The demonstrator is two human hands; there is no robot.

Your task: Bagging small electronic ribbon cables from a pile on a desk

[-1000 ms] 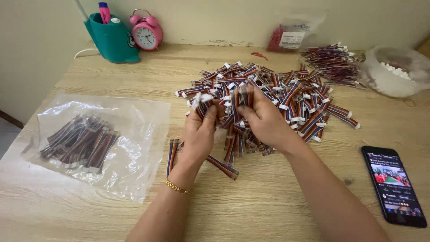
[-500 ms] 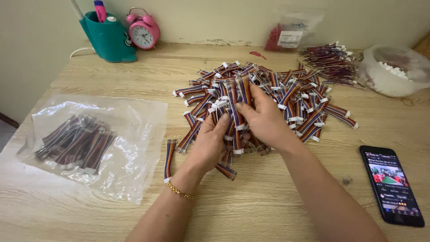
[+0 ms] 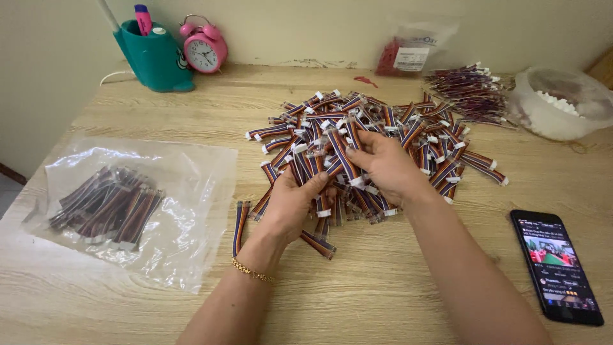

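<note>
Your left hand (image 3: 290,201) and right hand (image 3: 386,167) each close their grip on short striped cables from the pile (image 3: 370,137) at mid-table (image 3: 396,300), a clear bag (image 3: 137,204) lying left.

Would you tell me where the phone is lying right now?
In the head view, the phone lies flat at the table's near right, beside the right forearm and below the cable pile.

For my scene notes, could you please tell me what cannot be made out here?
Head view only:
- Left hand: its fingers are buried in the cable pile, so its grip is unclear.
- Right hand: its palm hides what it holds.
- Clear bag: glare blurs the cables inside.
- Phone: the picture on its screen is too small.
</note>
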